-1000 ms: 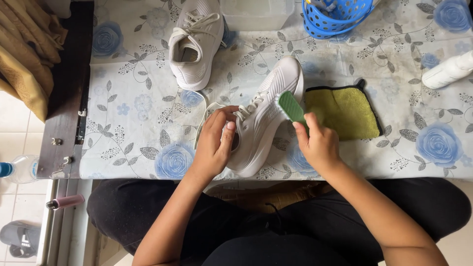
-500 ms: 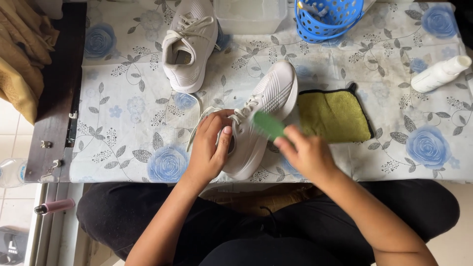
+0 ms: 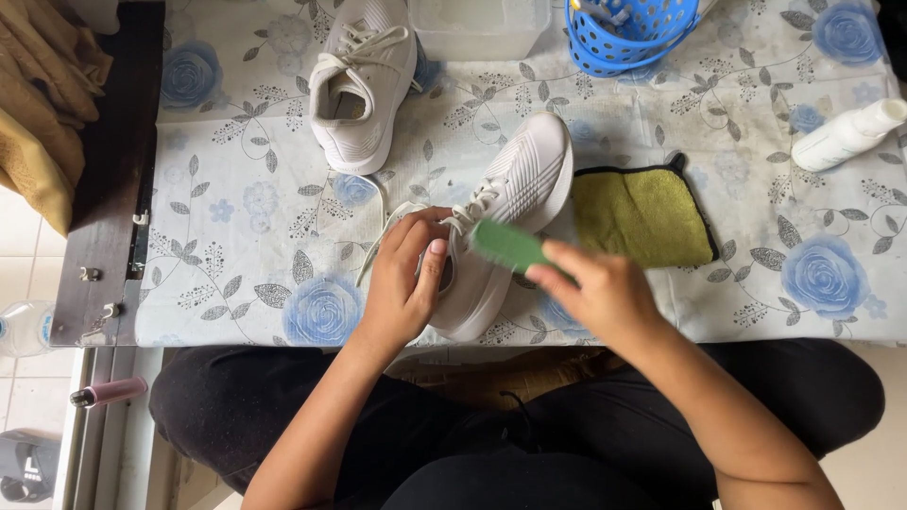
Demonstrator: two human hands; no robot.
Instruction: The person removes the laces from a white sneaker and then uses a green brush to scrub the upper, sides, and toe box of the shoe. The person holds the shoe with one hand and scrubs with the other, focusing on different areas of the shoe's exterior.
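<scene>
A white sneaker [image 3: 515, 189] lies on its side on the floral tablecloth [image 3: 236, 217], toe pointing away from me. My left hand [image 3: 404, 279] grips it around the heel and collar. My right hand [image 3: 600, 293] holds a green brush [image 3: 507, 246] against the shoe's side near the laces. The second white sneaker [image 3: 359, 80] stands upright at the far left of the table.
A yellow-green cloth [image 3: 642, 217] lies right of the held shoe. A blue basket [image 3: 624, 38], a clear plastic tub [image 3: 477, 28] and a white bottle [image 3: 846, 137] sit along the far and right side. A dark wooden board [image 3: 104, 170] borders the left.
My right hand has swept the green brush leftward and down along the shoe's side. The left hand keeps its grip on the heel.
</scene>
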